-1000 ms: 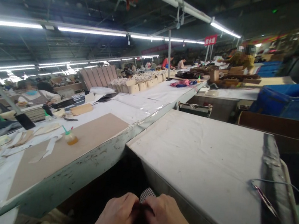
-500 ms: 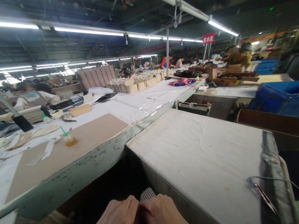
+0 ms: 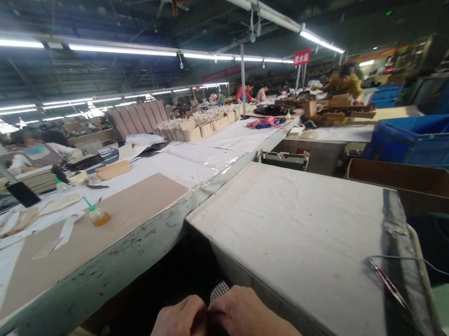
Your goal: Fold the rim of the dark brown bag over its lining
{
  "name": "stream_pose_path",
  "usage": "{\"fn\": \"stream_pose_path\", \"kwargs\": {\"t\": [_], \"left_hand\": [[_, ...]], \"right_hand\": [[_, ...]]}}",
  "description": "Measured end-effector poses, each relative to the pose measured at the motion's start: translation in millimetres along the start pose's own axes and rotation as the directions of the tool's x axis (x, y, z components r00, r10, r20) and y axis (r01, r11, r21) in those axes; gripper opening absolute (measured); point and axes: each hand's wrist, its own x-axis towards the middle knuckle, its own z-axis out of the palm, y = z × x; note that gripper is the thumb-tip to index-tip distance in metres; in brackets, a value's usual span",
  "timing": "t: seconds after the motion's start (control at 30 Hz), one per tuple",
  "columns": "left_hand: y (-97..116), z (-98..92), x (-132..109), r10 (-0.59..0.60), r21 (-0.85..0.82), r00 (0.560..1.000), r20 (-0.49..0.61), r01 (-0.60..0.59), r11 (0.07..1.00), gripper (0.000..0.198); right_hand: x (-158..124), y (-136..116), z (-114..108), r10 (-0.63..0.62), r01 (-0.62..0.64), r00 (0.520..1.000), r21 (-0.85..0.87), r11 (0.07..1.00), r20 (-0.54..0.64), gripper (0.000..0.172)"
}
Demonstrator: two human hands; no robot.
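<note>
Low in the view, over the dark gap between the two tables, my two hands meet. My right hand is closed in a pinch on a piece of dark-and-white checked cloth that sticks up past its fingers. Right against it, my left hand is closed too, fingers curled inward; what it grips is hidden. More checked fabric shows below my right forearm. Beside my right hand stands the side table with a whitish cover.
A long workbench runs along the left, with a brown board, a glue bottle and cut pieces. A pen-like tool on a cord lies on the side table. Blue bins stand right. Co-workers sit farther off.
The view has turned slightly right, so the surroundings sit farther left. My hands stay together at the checked cloth; more of my purple right sleeve shows.
</note>
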Motion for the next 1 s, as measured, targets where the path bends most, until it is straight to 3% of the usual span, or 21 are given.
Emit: {"fn": "stream_pose_path", "kwargs": {"t": [0.1,0.2,0.47,0.63,0.83,1.0], "left_hand": [[7,-12.6,7,-0.185,-0.265,0.969,0.162,0.223,0.938,0.009],[14,-23.0,13,-0.264,-0.349,0.935,0.236,0.335,0.875,0.010],[23,-37.9,21,-0.323,-0.483,0.876,0.358,0.470,0.738,0.009],[15,-42.7,13,-0.280,-0.611,0.863,0.420,0.497,0.616,0.017],[1,-37.0,-8,-0.327,-0.516,0.856,0.400,0.505,0.691,0.021],[-5,-31.6,-13,-0.245,-0.467,0.911,0.332,0.384,0.796,0.030]], "right_hand": [[2,1,-1,0.020,-0.017,1.000,0.226,0.974,-0.010,0.028],[5,1,-1,0.055,-0.043,0.998,0.332,0.942,-0.027,0.029],[0,3,3,0.041,0.001,0.993,0.361,0.933,-0.110,0.021],[-4,0,2,0.123,-0.070,0.988,0.453,0.889,-0.088,0.017],[-4,0,-2,0.130,-0.093,0.990,0.458,0.884,-0.049,0.015],[-1,5,4,0.076,-0.050,0.997,0.482,0.875,-0.034,0.020]]}}
